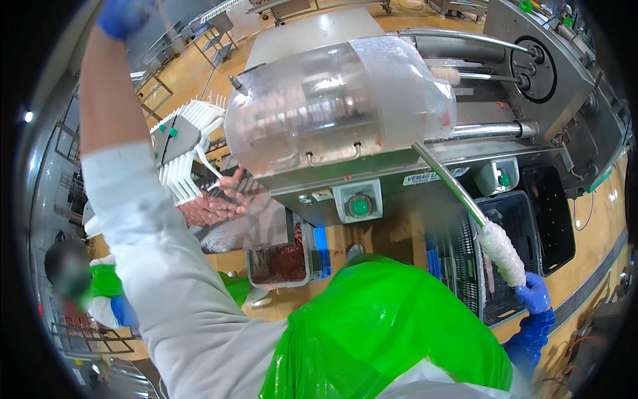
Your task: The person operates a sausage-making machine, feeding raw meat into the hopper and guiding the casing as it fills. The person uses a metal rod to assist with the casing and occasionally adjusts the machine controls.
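Note:
My right hand (535,292), in a blue glove, is closed around the lower end of a white bunched casing (502,251). The casing sits on a slanted steel filling tube (446,178) that sticks out of the machine. My left arm, in a white sleeve, reaches up at the left. My left hand (123,14), also in a blue glove, is at the top edge and partly cut off, so what it grips is hidden. A clear plastic cover (332,100) on the steel machine lies between the two hands.
Pink sausage links (214,206) hang by a white fan-shaped hanger wheel (186,149). A steel tray of minced meat (282,261) stands under the machine. Black crates (548,213) are at the right. A person in a green apron (103,282) works at lower left.

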A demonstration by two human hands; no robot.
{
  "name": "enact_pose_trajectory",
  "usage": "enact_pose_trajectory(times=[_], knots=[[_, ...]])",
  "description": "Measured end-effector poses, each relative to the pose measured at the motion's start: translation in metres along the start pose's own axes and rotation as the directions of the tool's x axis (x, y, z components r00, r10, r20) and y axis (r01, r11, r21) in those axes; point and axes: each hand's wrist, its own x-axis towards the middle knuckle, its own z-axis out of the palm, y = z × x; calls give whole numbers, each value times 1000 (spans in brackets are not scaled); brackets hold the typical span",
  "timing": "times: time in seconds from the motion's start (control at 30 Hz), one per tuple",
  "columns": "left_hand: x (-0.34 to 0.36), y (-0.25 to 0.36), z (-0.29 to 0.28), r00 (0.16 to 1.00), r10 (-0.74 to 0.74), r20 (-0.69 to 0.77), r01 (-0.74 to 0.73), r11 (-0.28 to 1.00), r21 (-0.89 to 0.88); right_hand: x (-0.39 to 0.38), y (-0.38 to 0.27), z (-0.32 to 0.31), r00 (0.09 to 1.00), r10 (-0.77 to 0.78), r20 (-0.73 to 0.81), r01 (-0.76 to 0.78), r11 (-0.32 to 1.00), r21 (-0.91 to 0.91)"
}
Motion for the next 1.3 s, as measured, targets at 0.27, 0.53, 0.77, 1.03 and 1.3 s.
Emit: enact_pose_trajectory(times=[0.27,0.53,0.77,1.03,1.3], knots=[[250,-61,3,993,24,-112,12,951,308,-8,-29,63,991,31,-128,-18,994,104],[321,-288,99,933,-123,338,-218,555,803,-29,-68,131,944,128,-304,-82,984,160],[239,-333,153,950,-246,192,-26,551,834,-24,-98,163,946,24,-325,22,990,138],[241,-333,126,831,-281,480,-114,758,642,-6,-118,159,965,68,-252,-43,994,105],[165,-222,120,711,-52,701,-335,851,404,30,-122,105,996,-59,-64,63,996,64]])
